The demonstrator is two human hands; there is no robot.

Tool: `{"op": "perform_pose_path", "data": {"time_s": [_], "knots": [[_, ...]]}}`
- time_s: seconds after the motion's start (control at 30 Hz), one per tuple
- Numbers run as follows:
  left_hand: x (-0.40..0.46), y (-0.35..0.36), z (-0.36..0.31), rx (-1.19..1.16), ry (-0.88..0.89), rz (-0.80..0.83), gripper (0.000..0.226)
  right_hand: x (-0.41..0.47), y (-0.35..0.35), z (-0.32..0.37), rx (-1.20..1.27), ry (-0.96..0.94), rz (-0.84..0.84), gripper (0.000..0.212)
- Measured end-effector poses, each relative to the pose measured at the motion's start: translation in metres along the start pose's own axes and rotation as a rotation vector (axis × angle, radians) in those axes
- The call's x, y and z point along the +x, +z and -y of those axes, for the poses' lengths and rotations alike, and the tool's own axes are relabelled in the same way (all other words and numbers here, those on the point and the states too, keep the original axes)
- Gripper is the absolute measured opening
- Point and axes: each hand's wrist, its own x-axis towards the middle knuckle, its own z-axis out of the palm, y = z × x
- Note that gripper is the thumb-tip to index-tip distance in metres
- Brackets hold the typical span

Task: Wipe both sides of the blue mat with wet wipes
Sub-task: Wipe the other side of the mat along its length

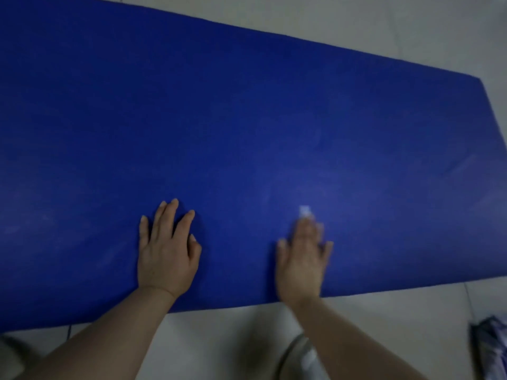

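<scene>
The blue mat (247,119) is spread flat on the floor (225,341), long axis left to right; the wet wipe (304,211) is pressed onto it under the right hand (300,259), fingers straight, near the mat's near edge; the left hand (166,253) is laid flat beside it; unwiped mat stretches away beyond the fingertips.

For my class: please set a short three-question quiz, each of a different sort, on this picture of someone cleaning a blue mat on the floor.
1. True or false: the blue mat is rolled up.
2. Which hand has the wet wipe under its fingers? A) left hand B) right hand C) neither
3. Fill in: the mat lies on a pale tiled ____.

Key
1. False; it lies spread flat.
2. B; a white bit of wipe shows past the fingertips, while the left hand rests flat on the mat with fingers straight.
3. floor
</scene>
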Motion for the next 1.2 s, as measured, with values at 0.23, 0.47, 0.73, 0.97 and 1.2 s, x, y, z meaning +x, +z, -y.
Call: {"op": "perform_pose_path", "data": {"time_s": [0.23,0.47,0.73,0.97,1.2], "knots": [[0.002,-0.002,0.001,-0.001,0.014,-0.017,0.053,-0.03,0.011,0.02,-0.113,-0.355,0.059,0.064],[0.002,-0.001,0.0,-0.012,0.023,-0.045,0.053,-0.026,0.005,0.012,0.035,0.071,0.097,0.071],[0.003,0.0,0.002,-0.051,0.024,-0.06,0.051,-0.01,0.005,-0.013,-0.023,0.193,0.068,0.062],[0.004,0.0,0.004,-0.094,0.018,-0.051,0.04,-0.087,0.026,0.095,-0.04,-0.472,0.098,0.068],[0.004,-0.001,0.004,-0.099,0.022,-0.059,0.037,-0.036,0.001,-0.028,-0.07,0.077,0.144,0.062]]}}
